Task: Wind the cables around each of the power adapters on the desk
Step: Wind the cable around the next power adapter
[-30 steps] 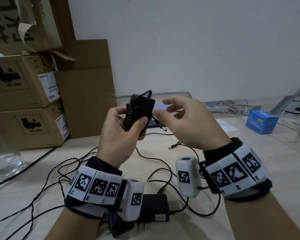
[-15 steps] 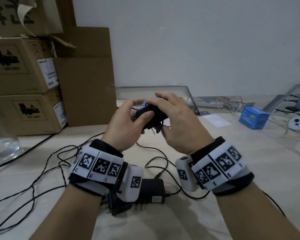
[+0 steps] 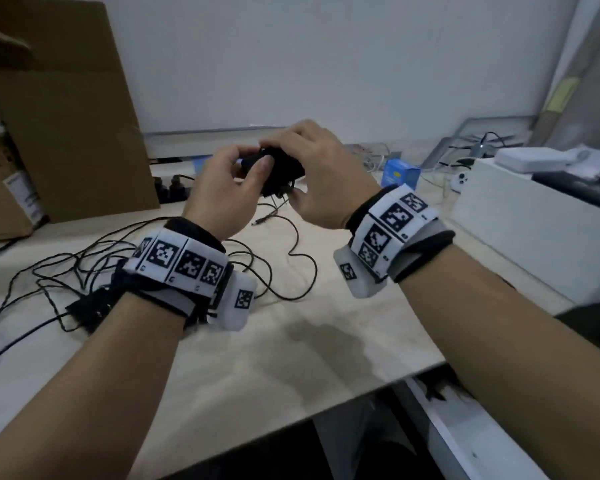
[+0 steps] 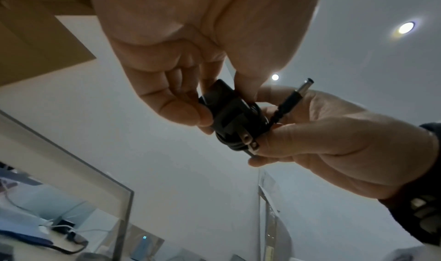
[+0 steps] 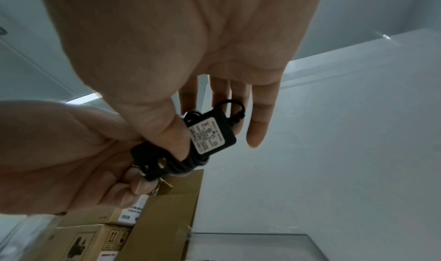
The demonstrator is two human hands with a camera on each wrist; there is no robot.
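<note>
Both hands hold the black adapter [image 3: 279,171] up over the desk [image 3: 291,358], the left hand [image 3: 227,188] gripping its plug end while the right hand [image 3: 321,178] thumb-pins the cable [image 5: 190,162] coils, likely against unwinding.

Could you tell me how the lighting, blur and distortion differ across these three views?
Head view: dim, even light, a soft shadow on the desk; wide-angle bend at the edges, slight motion blur on the hands. Left wrist view: two ceiling lights flare, the near left hand is soft, the power adapter dark. Right wrist view: the right hand is blurred; the adapter's label is bright but unreadable.
</note>
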